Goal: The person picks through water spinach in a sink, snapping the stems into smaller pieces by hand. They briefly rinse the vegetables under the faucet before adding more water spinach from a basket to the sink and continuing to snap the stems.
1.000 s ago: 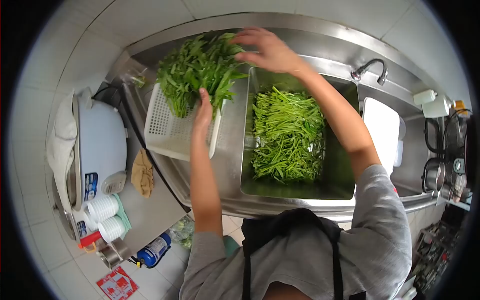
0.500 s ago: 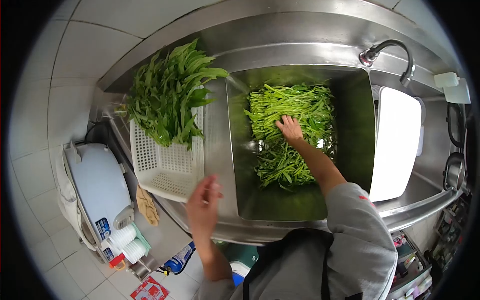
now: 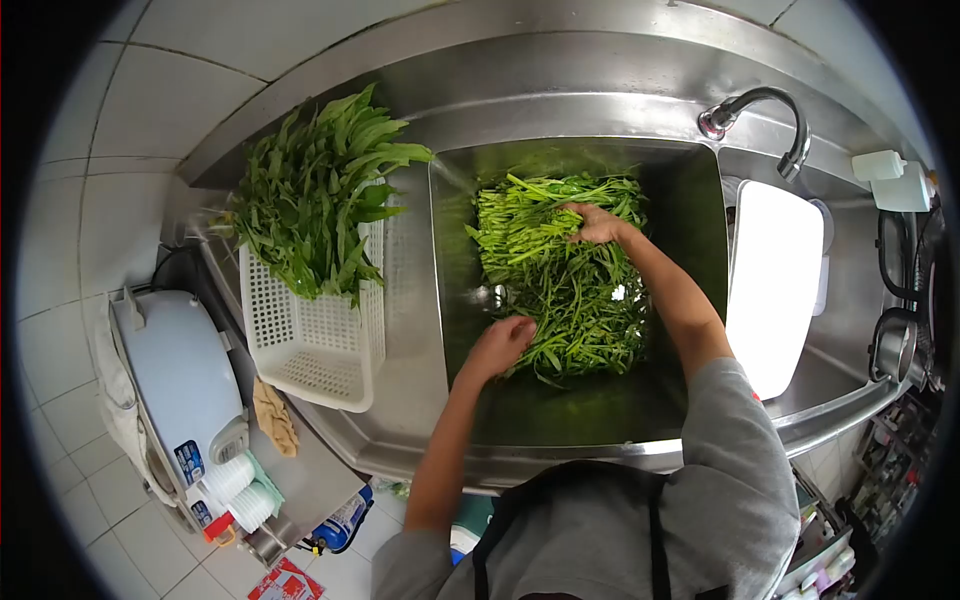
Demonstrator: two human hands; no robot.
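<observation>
In the steel sink basin (image 3: 560,415) lies a heap of water spinach (image 3: 585,325), its pale cut stems pointing left in the upper part. My right hand (image 3: 600,224) reaches into that upper part, fingers closed round a bunch of stems. At the heap's lower left edge is my left hand (image 3: 500,346), its fingers curled; whatever may be in them is hidden. More leafy greens (image 3: 315,205) rest in a white perforated basket (image 3: 312,375) on the drainboard left of the basin.
A curved faucet (image 3: 765,100) stands behind the basin's right corner. Along the right rim leans a white board (image 3: 775,285). At lower left are a pale blue-grey rounded appliance or lid (image 3: 185,355), a tan cloth (image 3: 274,418) and stacked white cups (image 3: 245,490).
My left hand has come from beside the basket, rightward into the basin. My right hand has moved up slightly and closed on stems it was lying over.
</observation>
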